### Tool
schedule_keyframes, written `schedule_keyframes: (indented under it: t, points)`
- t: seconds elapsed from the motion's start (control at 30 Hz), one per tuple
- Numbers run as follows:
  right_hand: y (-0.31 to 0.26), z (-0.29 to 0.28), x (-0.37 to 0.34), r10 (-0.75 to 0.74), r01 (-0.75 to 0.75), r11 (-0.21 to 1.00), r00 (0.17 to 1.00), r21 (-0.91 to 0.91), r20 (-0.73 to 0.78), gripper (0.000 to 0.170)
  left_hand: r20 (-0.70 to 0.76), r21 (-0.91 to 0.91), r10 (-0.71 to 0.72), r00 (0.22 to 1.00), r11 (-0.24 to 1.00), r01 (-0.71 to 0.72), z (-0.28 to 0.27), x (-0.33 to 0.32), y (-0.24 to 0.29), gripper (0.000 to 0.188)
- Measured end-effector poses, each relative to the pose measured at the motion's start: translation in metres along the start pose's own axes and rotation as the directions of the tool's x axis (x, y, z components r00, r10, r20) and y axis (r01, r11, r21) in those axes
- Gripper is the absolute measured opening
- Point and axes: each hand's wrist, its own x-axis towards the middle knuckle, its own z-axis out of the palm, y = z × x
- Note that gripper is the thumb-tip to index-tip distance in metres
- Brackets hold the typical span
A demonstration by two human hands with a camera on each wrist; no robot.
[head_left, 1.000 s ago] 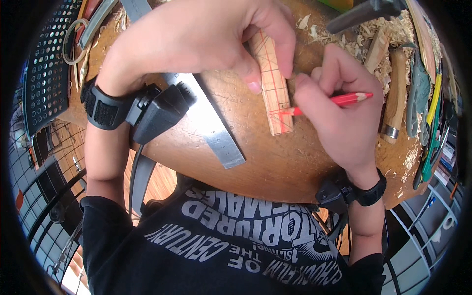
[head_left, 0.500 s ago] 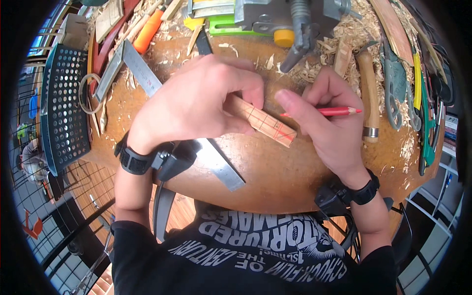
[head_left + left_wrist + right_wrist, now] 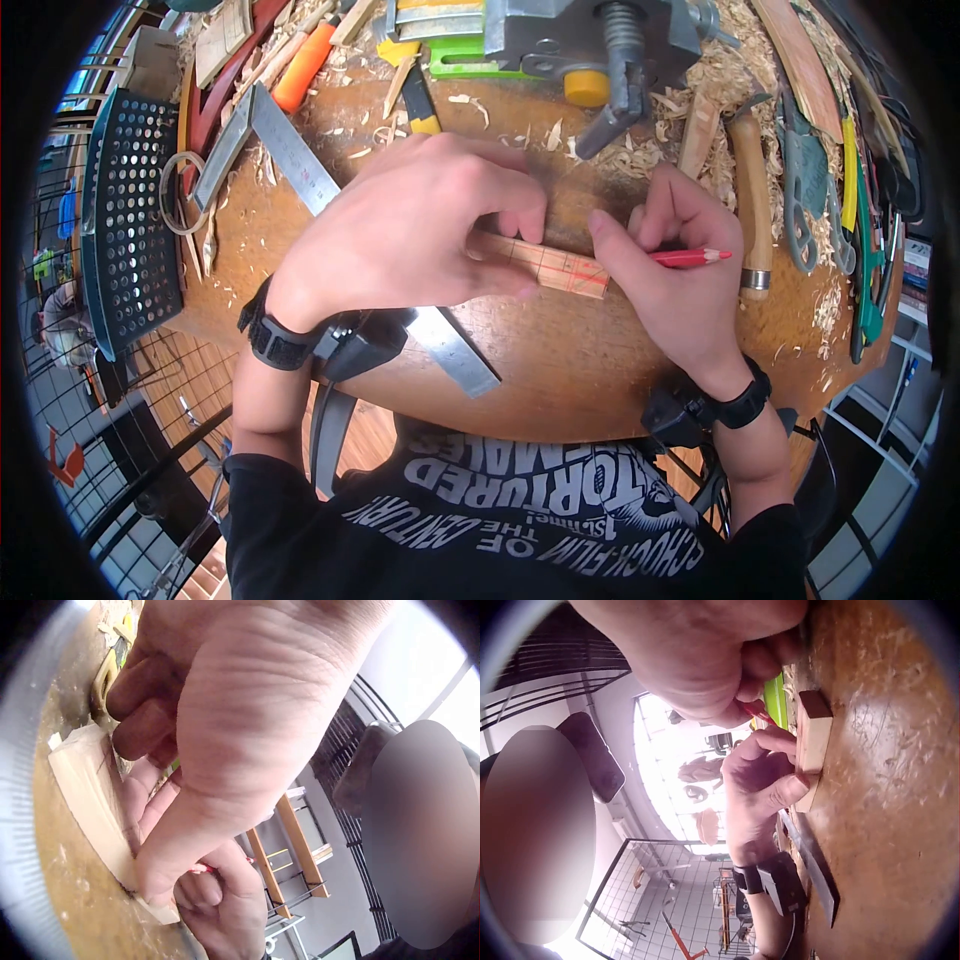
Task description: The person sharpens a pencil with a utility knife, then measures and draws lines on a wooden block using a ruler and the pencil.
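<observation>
A small wooden block (image 3: 572,272) with a pencilled grid and red lines lies on the bench, pointing right. My left hand (image 3: 400,225) pinches it between thumb and fingers, covering its left part; the left wrist view shows the block's (image 3: 94,802) plain side under that hand. My right hand (image 3: 680,280) holds a red pencil (image 3: 690,258) just right of the block's end, the pencil's left tip hidden behind the thumb. In the right wrist view the block (image 3: 814,742) rests on the bench below the red pencil (image 3: 756,711).
A metal square (image 3: 455,350) lies partly under the left forearm. A vise (image 3: 600,50) stands at the back with wood shavings around it. Wooden-handled tool (image 3: 752,200), scissors (image 3: 803,180) and other tools lie at right; an orange handle (image 3: 304,66) and perforated black basket (image 3: 140,220) at left.
The block has turned from pointing toward the body to lying nearly crosswise, with the left hand still holding it. The pencil has come off the block's marked face, and the head view has shifted.
</observation>
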Motion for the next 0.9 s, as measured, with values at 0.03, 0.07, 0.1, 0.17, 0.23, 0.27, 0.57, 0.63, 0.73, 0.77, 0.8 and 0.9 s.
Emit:
schedule_keyframes:
  t: [0.03, 0.07, 0.1, 0.17, 0.23, 0.27, 0.57, 0.63, 0.73, 0.77, 0.8, 0.9]
  points:
    - [0.000, 0.000, -0.001, 0.004, -0.004, 1.000, 1.000, -0.005, -0.011, 0.030, 0.010, 0.003, -0.009, 1.000, 1.000, 0.009, 0.000, 0.000, 0.000, 0.028]
    - [0.001, 0.000, -0.001, 0.009, -0.009, 1.000, 1.000, -0.010, -0.022, 0.030, 0.022, 0.006, -0.018, 1.000, 1.000, 0.018, -0.001, 0.000, 0.001, 0.027]
    - [0.000, 0.002, -0.001, 0.013, -0.013, 1.000, 1.000, -0.012, -0.015, 0.030, 0.019, 0.000, -0.023, 1.000, 1.000, 0.023, -0.001, 0.000, 0.001, 0.027]
    - [-0.002, 0.007, 0.000, 0.057, -0.052, 0.997, 0.995, 0.062, -0.077, 0.032, 0.056, -0.046, -0.078, 0.995, 0.996, 0.081, -0.001, 0.000, 0.000, 0.026]
    - [0.001, 0.006, 0.000, 0.022, -0.024, 1.000, 0.997, -0.020, -0.069, 0.032, 0.051, -0.050, -0.075, 0.996, 0.996, 0.077, 0.000, -0.001, 0.000, 0.025]
    - [0.003, 0.005, -0.001, -0.018, 0.012, 0.995, 0.998, -0.099, -0.065, 0.032, 0.047, -0.047, -0.066, 0.997, 0.997, 0.068, 0.001, 0.000, -0.001, 0.025]
    - [0.009, 0.006, -0.002, -0.087, 0.077, 0.993, 0.990, -0.093, -0.107, 0.031, 0.066, -0.081, -0.088, 0.994, 0.992, 0.093, 0.003, 0.000, -0.002, 0.025]
    - [0.008, 0.004, -0.002, -0.109, 0.101, 0.986, 0.993, -0.129, -0.053, 0.034, 0.065, -0.098, -0.097, 0.993, 0.990, 0.103, 0.002, 0.000, -0.001, 0.025]
    - [0.008, 0.002, -0.001, -0.129, 0.127, 0.977, 0.992, -0.170, -0.001, 0.037, 0.068, -0.119, -0.102, 0.992, 0.987, 0.109, 0.003, 0.000, -0.002, 0.025]
    - [0.008, 0.002, -0.001, -0.130, 0.127, 0.976, 0.992, -0.179, -0.005, 0.037, 0.070, -0.124, -0.095, 0.993, 0.987, 0.103, 0.003, 0.000, -0.003, 0.025]
    - [0.007, 0.002, -0.001, -0.128, 0.125, 0.976, 0.992, -0.180, -0.004, 0.037, 0.071, -0.126, -0.095, 0.993, 0.987, 0.103, 0.004, 0.000, -0.003, 0.025]
    - [0.008, 0.003, 0.000, -0.141, 0.139, 0.973, 0.990, -0.186, 0.000, 0.036, 0.057, -0.143, -0.102, 0.993, 0.984, 0.109, 0.005, -0.001, -0.004, 0.025]
